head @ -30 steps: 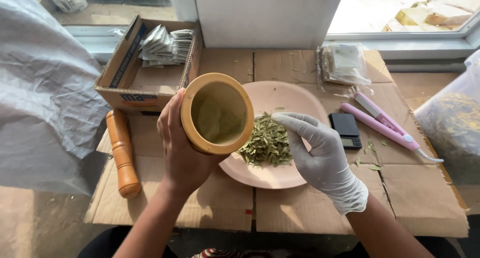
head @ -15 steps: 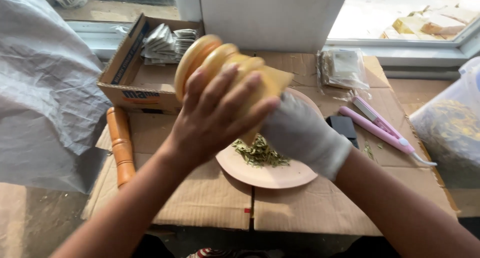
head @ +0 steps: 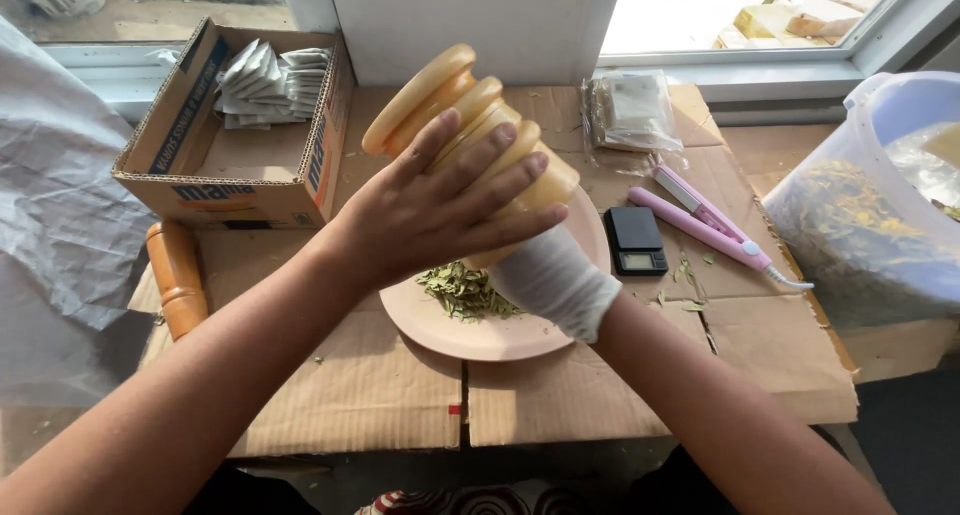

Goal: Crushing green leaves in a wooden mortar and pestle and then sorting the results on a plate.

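Left hand (head: pixel 440 210), fingers spread flat over the tilted yellow wooden mortar (head: pixel 470 135), should hold it steady above the round pink plate (head: pixel 480 330) while the white-gloved right hand (head: pixel 550 280), curled beneath, supports its mouth.

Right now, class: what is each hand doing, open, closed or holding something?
Left hand: fingers spread flat on the tipped wooden mortar, holding it.
Right hand: gloved, under the mortar; its grip cannot be told.
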